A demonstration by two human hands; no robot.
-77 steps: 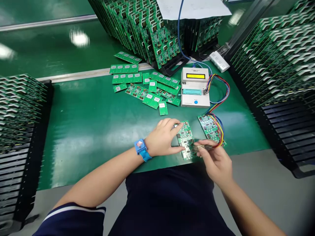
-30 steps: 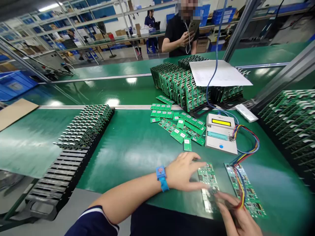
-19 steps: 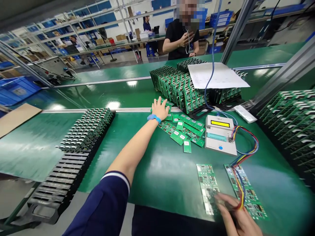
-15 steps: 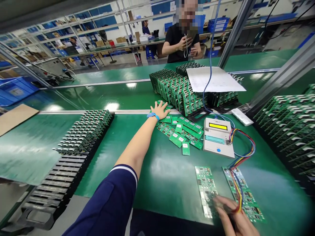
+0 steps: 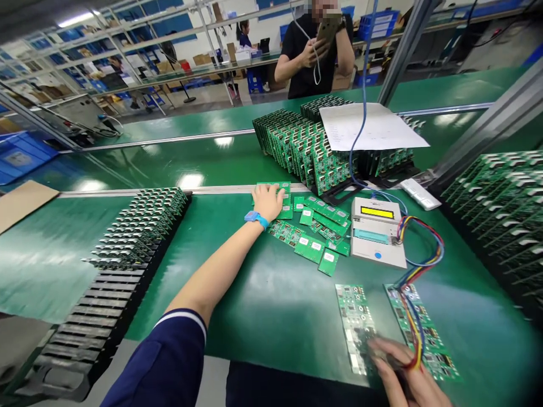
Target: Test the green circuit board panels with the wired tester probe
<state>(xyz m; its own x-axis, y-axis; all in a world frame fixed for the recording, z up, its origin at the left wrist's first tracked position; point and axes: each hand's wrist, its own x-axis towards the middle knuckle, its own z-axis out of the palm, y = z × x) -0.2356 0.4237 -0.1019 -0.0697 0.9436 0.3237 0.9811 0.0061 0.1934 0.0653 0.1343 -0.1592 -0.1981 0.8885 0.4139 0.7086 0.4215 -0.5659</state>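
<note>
My left hand (image 5: 268, 202) reaches out to the far side of the bench and rests on green circuit boards (image 5: 287, 211), fingers somewhat apart and slightly bent, gripping nothing that I can see. Near the front edge, my right hand (image 5: 409, 373) is closed on a wired probe whose multicoloured wires (image 5: 418, 339) run to a programmer (image 5: 376, 251) with a yellow screen. The probe's tip is at the lower part of a circuit board strip (image 5: 353, 316); the fingers partly hide it. Under the wires lies another board strip (image 5: 428, 333).
Racks of upright boards stand at the back (image 5: 292, 147), right (image 5: 500, 209) and left (image 5: 139, 226). Loose boards (image 5: 309, 249) lie between my left hand and the programmer. A paper sheet (image 5: 373, 127) covers part of the back rack. Across the bench, a person (image 5: 314, 62) holds a phone.
My left hand has drawn back slightly towards the left, its fingers less spread. Boards under it and the loose boards nearby have shifted. My right hand stays at the same strip.
</note>
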